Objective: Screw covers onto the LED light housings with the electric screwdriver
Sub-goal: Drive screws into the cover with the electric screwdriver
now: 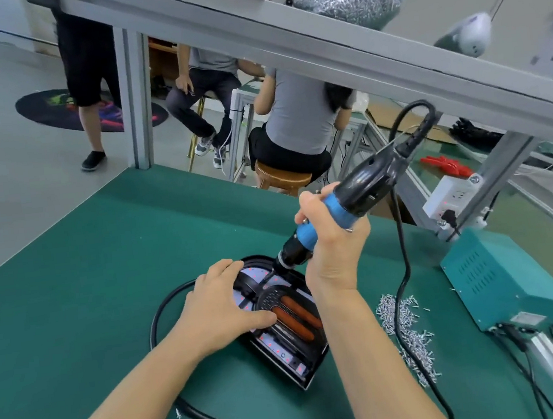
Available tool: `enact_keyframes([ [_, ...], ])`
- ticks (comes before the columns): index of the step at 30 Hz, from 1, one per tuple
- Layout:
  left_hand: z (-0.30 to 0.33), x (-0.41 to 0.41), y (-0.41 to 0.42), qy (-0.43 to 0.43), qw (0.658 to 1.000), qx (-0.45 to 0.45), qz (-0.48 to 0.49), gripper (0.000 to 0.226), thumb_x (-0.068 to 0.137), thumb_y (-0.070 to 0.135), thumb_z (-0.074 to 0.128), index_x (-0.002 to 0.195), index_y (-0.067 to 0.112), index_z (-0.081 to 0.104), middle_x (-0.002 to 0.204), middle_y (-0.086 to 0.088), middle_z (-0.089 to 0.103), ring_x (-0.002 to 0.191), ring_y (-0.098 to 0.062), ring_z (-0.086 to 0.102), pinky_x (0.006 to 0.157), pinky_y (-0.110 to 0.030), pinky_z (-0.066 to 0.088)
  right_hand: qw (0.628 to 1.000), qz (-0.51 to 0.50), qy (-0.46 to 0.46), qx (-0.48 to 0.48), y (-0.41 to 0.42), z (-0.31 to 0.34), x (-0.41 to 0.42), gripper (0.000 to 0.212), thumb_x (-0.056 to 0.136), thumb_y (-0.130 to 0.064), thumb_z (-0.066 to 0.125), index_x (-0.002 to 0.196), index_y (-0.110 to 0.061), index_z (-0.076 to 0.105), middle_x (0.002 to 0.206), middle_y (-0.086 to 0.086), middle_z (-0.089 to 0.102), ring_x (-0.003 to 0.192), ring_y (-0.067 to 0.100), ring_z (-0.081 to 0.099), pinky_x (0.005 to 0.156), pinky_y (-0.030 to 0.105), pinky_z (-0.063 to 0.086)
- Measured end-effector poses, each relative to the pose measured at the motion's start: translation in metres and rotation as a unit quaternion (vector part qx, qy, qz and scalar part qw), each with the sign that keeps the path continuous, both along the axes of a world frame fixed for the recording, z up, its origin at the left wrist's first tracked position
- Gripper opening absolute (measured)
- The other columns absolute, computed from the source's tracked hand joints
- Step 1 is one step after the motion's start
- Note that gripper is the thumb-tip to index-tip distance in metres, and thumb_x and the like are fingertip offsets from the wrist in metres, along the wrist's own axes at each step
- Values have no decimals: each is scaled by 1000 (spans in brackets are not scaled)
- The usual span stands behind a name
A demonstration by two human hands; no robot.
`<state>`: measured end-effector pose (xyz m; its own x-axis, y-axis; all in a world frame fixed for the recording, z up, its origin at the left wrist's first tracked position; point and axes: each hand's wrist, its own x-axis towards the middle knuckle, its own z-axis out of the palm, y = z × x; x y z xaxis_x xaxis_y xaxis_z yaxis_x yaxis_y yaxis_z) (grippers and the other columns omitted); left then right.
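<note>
Screwdriver (343, 206) gripped in my right hand (331, 237), long axis tilted, tip down-left onto light housing (280, 315) on green mat (104, 280). My left hand (220, 305) flat, fingers straight, pressing housing.

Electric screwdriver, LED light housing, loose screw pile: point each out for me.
Electric screwdriver (318, 228), head view, on its blue grip.
LED light housing (306, 364), head view, on its near black edge.
Loose screw pile (388, 313), head view, on its upper heap.

Teal power box (504, 283) on the green table (102, 263); white power strip (449, 194) behind; two seated people (296, 121) beyond.
</note>
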<state>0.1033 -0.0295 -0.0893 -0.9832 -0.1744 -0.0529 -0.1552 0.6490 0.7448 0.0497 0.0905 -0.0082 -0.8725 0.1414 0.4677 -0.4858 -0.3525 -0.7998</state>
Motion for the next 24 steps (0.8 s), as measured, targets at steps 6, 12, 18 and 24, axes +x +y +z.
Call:
enact_keyframes([
  [6, 20, -2, 31, 194, 971, -137, 5, 58, 67, 50, 53, 121, 31, 60, 130, 8, 51, 128, -17, 35, 100, -30, 14, 987, -124, 43, -87, 64, 23, 10, 22, 75, -3, 65, 88, -15, 53, 60, -11, 58, 52, 13, 53, 65, 28, 48],
  [12, 44, -27, 139, 230, 919, -271, -173, 20, 89, 20, 52, 96, 24, 70, 95, 3, 66, 95, -21, 53, 78, -32, 21, 967, -204, 62, -141, 142, 38, 33, 21, 73, -4, 62, 86, -16, 51, 54, -8, 54, 49, 9, 49, 59, 25, 42],
  [18, 31, -38, 195, 84, 914, -333, -217, 21, 78, -8, 49, 68, 11, 49, 99, -13, 68, 94, -31, 62, 48, -26, 18, 958, -250, 37, -134, 180, 26, 44, 21, 73, -2, 64, 85, -15, 52, 56, -5, 52, 48, 12, 49, 58, 27, 44],
  [24, 8, -42, 202, 96, 916, -340, -192, 36, 72, -9, 50, 59, 18, 30, 97, -11, 68, 93, -26, 63, 69, -29, 26, 953, -268, 36, -134, 199, 15, 47, 22, 72, -3, 64, 85, -16, 52, 53, -9, 54, 47, 11, 50, 59, 27, 43],
])
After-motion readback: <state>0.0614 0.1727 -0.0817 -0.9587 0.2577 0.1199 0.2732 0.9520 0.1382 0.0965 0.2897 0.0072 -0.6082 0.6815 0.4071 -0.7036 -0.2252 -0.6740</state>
